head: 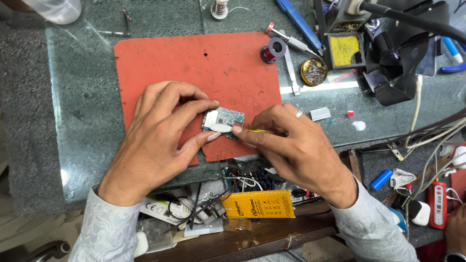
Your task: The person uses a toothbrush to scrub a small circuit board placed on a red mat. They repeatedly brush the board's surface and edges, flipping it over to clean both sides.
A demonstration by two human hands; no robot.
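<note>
While the left hand (158, 133) rests on the red mat (194, 63), its thumb and forefinger are drawn narrow and pinch the left edge of a small circuit board (224, 119), the other fingers curled loosely above. That board lies near the front edge of the mat, close to the middle of the glass-topped bench (77, 97), with a white oval piece (222, 127) on its near side. To its right, the right hand (291, 145) has its fingers closed tight around a thin yellow-handled tool (259, 130), the forefinger tip touching the board's lower right corner; a ring sits on one finger. Farther right, by the back edge, stand a round tin (313, 71) and a yellow sponge tray (344, 50).
</note>
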